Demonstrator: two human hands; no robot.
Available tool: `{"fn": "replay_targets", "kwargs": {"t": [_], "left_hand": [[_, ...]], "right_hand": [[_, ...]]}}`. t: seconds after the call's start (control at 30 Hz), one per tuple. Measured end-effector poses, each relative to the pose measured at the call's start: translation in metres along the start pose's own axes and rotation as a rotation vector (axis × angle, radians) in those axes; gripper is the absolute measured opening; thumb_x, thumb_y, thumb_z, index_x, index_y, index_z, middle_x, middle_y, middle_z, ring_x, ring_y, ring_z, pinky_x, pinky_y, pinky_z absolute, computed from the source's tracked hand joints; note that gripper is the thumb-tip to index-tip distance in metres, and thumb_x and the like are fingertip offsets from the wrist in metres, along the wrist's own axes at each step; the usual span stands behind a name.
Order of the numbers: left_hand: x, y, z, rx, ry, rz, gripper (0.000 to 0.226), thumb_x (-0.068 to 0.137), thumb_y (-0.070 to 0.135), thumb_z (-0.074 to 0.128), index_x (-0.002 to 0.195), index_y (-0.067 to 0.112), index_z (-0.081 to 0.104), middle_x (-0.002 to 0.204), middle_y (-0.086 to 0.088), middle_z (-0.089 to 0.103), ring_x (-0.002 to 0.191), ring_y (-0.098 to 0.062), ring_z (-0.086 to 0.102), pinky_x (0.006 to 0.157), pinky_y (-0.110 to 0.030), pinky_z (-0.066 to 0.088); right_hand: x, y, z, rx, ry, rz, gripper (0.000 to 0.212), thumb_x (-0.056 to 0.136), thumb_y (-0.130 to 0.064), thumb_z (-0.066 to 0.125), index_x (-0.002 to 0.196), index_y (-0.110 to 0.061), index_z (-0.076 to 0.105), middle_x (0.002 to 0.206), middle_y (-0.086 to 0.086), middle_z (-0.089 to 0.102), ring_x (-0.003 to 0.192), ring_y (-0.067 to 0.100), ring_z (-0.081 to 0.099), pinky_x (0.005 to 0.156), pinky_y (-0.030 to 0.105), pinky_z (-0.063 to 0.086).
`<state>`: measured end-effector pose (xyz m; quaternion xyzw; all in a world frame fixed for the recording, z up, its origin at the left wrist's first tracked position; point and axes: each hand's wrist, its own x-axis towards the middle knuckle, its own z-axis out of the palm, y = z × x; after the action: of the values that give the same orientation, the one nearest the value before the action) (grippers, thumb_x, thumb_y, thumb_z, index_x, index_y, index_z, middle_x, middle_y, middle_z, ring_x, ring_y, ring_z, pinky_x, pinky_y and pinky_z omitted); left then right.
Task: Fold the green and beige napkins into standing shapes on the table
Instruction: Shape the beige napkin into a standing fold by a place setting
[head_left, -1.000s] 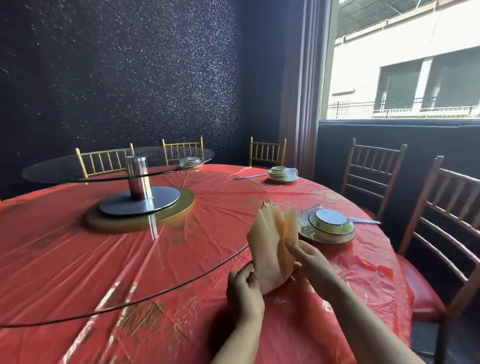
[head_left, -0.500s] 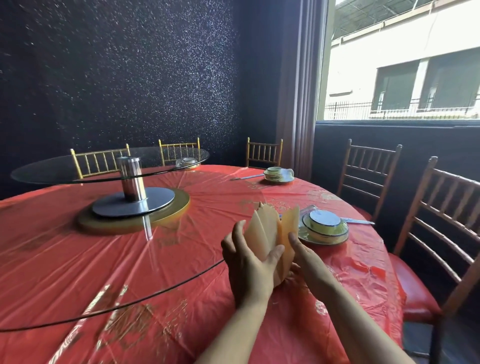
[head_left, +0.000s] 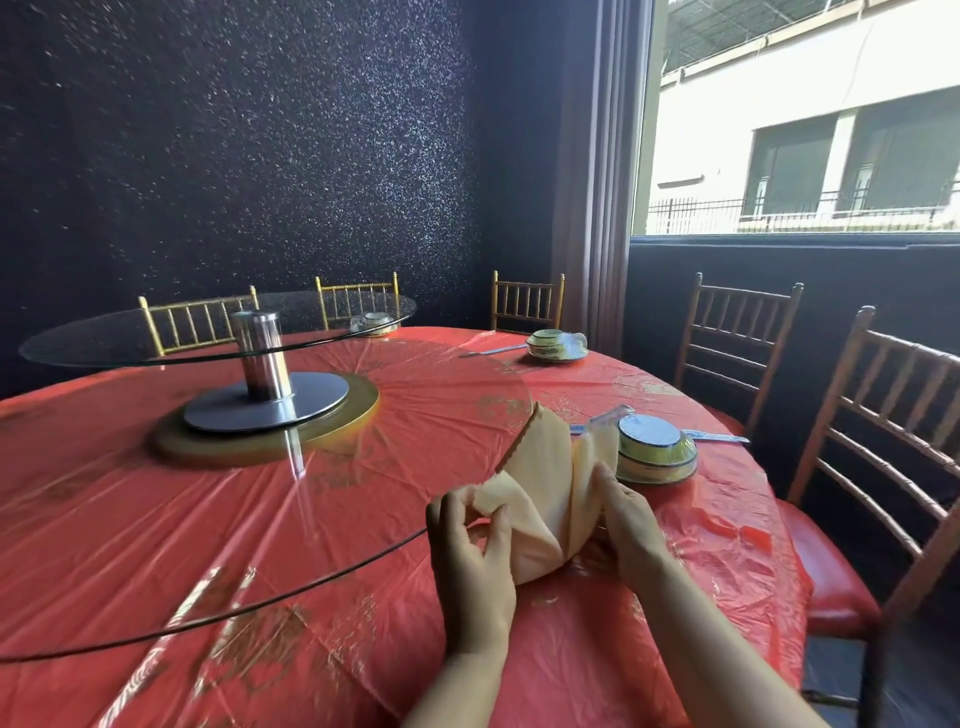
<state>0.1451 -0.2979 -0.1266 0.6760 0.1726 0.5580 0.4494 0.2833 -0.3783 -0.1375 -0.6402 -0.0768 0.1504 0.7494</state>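
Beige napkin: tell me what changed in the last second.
The left hand rose from the beige napkin's base and now pinches its left flap, drawing it outward and down, so the folds have spread wider. The right hand still holds the right side. The bowl beside it stays put.

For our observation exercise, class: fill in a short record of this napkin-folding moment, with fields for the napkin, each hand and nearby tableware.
Napkin: beige napkin, partly folded, held upright over the red tablecloth
Left hand: pinches the napkin's left flap
Right hand: grips the napkin's right fold
Nearby: bowl on a plate, just right of the napkin
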Motion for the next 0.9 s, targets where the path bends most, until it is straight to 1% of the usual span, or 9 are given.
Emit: {"fn": "replay_targets", "kwargs": {"t": [0.07, 0.2, 0.3, 0.43, 0.53, 0.63, 0.73, 0.8, 0.9], "left_hand": [[-0.002, -0.002, -0.008, -0.072, -0.021, -0.067, 0.025, 0.077, 0.009, 0.065, 0.082, 0.028, 0.05, 0.087, -0.006, 0.056, 0.077, -0.007, 0.055, 0.07, -0.005, 0.042], [-0.006, -0.001, -0.02, -0.22, -0.079, -0.241, 0.026, 0.083, -0.01, 0.056, 0.081, 0.014, 0.049, 0.079, -0.006, 0.058, 0.065, 0.004, 0.059, 0.061, -0.005, 0.044], [-0.005, -0.004, -0.02, -0.197, -0.04, -0.3, 0.032, 0.081, -0.016, 0.052, 0.078, 0.016, 0.047, 0.076, -0.002, 0.056, 0.06, 0.007, 0.056, 0.058, -0.005, 0.041], [-0.005, -0.008, -0.018, -0.23, 0.042, -0.38, 0.027, 0.081, -0.014, 0.051, 0.079, 0.013, 0.047, 0.078, -0.003, 0.055, 0.07, -0.009, 0.055, 0.059, -0.006, 0.042], [-0.01, -0.009, -0.014, -0.301, 0.037, -0.431, 0.031, 0.08, -0.014, 0.054, 0.097, 0.01, 0.045, 0.088, -0.005, 0.059, 0.074, -0.013, 0.059, 0.061, -0.008, 0.047], [-0.023, -0.007, -0.003, -0.33, -0.095, -0.466, 0.049, 0.078, -0.017, 0.058, 0.114, 0.011, 0.037, 0.098, -0.004, 0.057, 0.077, -0.004, 0.063, 0.06, -0.008, 0.049], [-0.035, -0.011, 0.01, -0.24, -0.242, -0.473, 0.054, 0.078, -0.009, 0.064, 0.125, 0.003, 0.04, 0.114, -0.011, 0.055, 0.103, -0.018, 0.057, 0.075, -0.006, 0.048], [-0.037, -0.017, 0.014, -0.162, -0.296, -0.456, 0.055, 0.076, -0.001, 0.069, 0.126, 0.004, 0.045, 0.118, -0.012, 0.058, 0.107, -0.02, 0.058, 0.092, -0.022, 0.049], [-0.036, -0.011, 0.016, -0.144, -0.344, -0.473, 0.059, 0.07, 0.016, 0.075, 0.122, 0.009, 0.05, 0.117, -0.008, 0.062, 0.107, -0.017, 0.06, 0.099, -0.037, 0.046]], "right_hand": [[-0.001, -0.002, 0.002, 0.032, 0.035, 0.028, 0.037, 0.093, -0.041, 0.048, 0.085, -0.008, 0.062, 0.064, 0.012, 0.048, 0.047, 0.019, 0.046, 0.045, 0.024, 0.043], [-0.001, -0.004, 0.002, 0.091, 0.068, 0.028, 0.029, 0.093, -0.031, 0.052, 0.07, -0.013, 0.055, 0.058, 0.006, 0.045, 0.045, 0.016, 0.041, 0.044, 0.019, 0.038], [0.0, -0.003, 0.0, 0.092, 0.107, 0.024, 0.029, 0.091, -0.028, 0.055, 0.067, -0.012, 0.054, 0.056, 0.007, 0.044, 0.042, 0.017, 0.037, 0.041, 0.018, 0.033], [0.005, -0.001, -0.004, 0.113, 0.14, 0.005, 0.027, 0.087, -0.025, 0.062, 0.067, -0.007, 0.056, 0.045, 0.002, 0.045, 0.035, 0.013, 0.034, 0.037, 0.014, 0.027], [0.005, 0.0, -0.003, 0.115, 0.133, 0.009, 0.03, 0.088, -0.027, 0.061, 0.065, -0.009, 0.055, 0.04, -0.001, 0.045, 0.03, 0.009, 0.033, 0.035, 0.013, 0.026], [-0.003, -0.003, 0.0, 0.128, 0.074, 0.027, 0.025, 0.091, -0.03, 0.056, 0.077, -0.009, 0.059, 0.058, 0.007, 0.049, 0.048, 0.018, 0.044, 0.044, 0.021, 0.038], [-0.002, -0.003, 0.0, 0.097, 0.073, -0.066, 0.026, 0.091, -0.026, 0.055, 0.076, -0.006, 0.058, 0.066, 0.01, 0.049, 0.057, 0.017, 0.042, 0.05, 0.024, 0.036], [-0.002, -0.004, 0.001, 0.064, 0.077, -0.097, 0.026, 0.091, -0.027, 0.056, 0.073, -0.007, 0.057, 0.071, 0.011, 0.047, 0.064, 0.018, 0.04, 0.056, 0.027, 0.034], [-0.001, -0.004, 0.006, -0.029, 0.065, -0.058, 0.027, 0.089, -0.033, 0.057, 0.076, -0.009, 0.061, 0.07, 0.011, 0.049, 0.063, 0.019, 0.041, 0.055, 0.025, 0.034]]}}
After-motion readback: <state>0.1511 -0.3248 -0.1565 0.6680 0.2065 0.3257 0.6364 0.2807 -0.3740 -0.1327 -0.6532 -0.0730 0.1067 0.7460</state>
